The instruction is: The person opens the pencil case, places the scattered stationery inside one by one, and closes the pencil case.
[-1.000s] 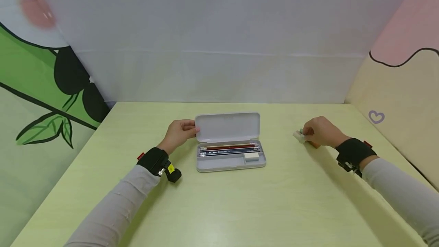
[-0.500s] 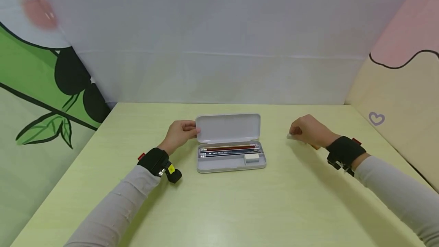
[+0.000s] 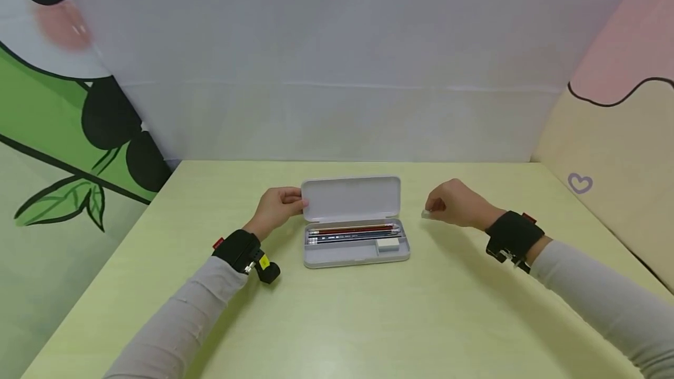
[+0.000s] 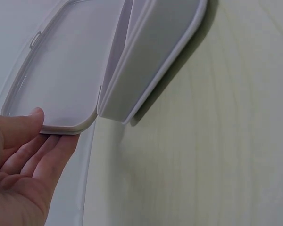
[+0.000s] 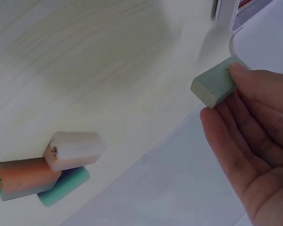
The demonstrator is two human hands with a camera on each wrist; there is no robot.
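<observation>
An open pale grey pencil case lies on the table, its lid raised at the back. Several pencils fill the rear compartment; a white eraser sits in the small front-right one. My left hand pinches the lid's left edge, thumb on the inner face and fingers behind, as the left wrist view shows. To the right of the case, my right hand holds a pale green eraser between thumb and fingertips, above the table.
In the right wrist view, an orange eraser, a whitish eraser and a teal eraser lie in a small heap. The head view does not show them. A pale cloth wall stands behind the table.
My right hand has moved left toward the pencil case, carrying the pale green eraser away from where it was. The left hand keeps its hold on the lid.
</observation>
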